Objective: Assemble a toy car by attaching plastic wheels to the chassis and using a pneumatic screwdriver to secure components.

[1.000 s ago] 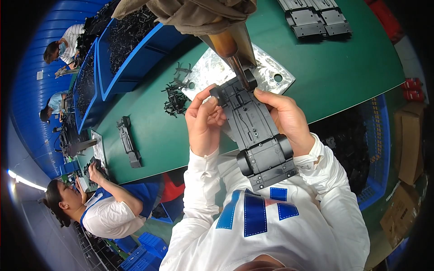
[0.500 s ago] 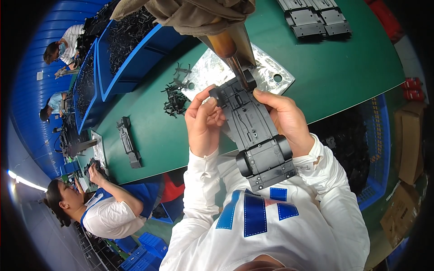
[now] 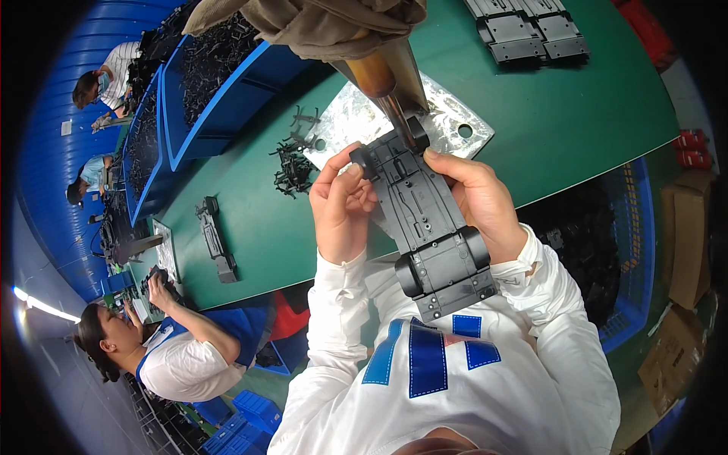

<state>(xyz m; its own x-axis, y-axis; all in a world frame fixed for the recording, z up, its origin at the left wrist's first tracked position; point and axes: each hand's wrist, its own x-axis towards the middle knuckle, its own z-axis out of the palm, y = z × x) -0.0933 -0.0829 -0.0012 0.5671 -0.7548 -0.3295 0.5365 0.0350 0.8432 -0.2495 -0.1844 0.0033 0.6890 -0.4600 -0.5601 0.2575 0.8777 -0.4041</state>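
Observation:
A long black plastic toy-car chassis [image 3: 425,205] is held tilted above the table's near edge, its far end beneath a metal press rod [image 3: 400,117]. My left hand [image 3: 343,205] grips its far left corner, fingers curled round the rounded wheel arch there. Along the far right side, my right hand [image 3: 485,201] holds the edge with the thumb near the other arch. The rod's tip meets the chassis between those far arches; the exact contact is too small to make out. Under the rod lies a shiny metal plate [image 3: 455,114] with round holes.
Small black clips [image 3: 294,168] lie left of the plate. Another chassis [image 3: 216,239] rests farther left, and more chassis [image 3: 531,34] sit at far right. Blue bins [image 3: 227,91] of black parts line the far left. A blue crate [image 3: 637,250] is at my right. A co-worker [image 3: 182,356] sits left.

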